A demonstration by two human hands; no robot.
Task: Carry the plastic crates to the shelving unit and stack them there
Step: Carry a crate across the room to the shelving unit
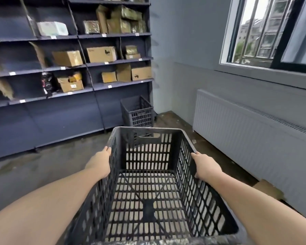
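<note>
Left hand (100, 163) clamped on the left rim of a black slatted plastic crate (148, 188), fingers curled over the top edge. Right hand (206, 167) gripping the right rim likewise. Crate held level in front of the body, off the floor, open side up, nothing inside; bare forearms run along both long sides. Concrete floor (47, 167) visible through the slatted base.

Beyond the held crate's far wall, a second black crate (137, 112) stands on the floor, just beside the right end of the dark shelving unit (69, 106); possibly two stacked, seam unclear. Shelves above carry cardboard boxes (101, 54). Right of the held crate: white radiator (246, 131) along the wall, barred window (265, 30) above it.
</note>
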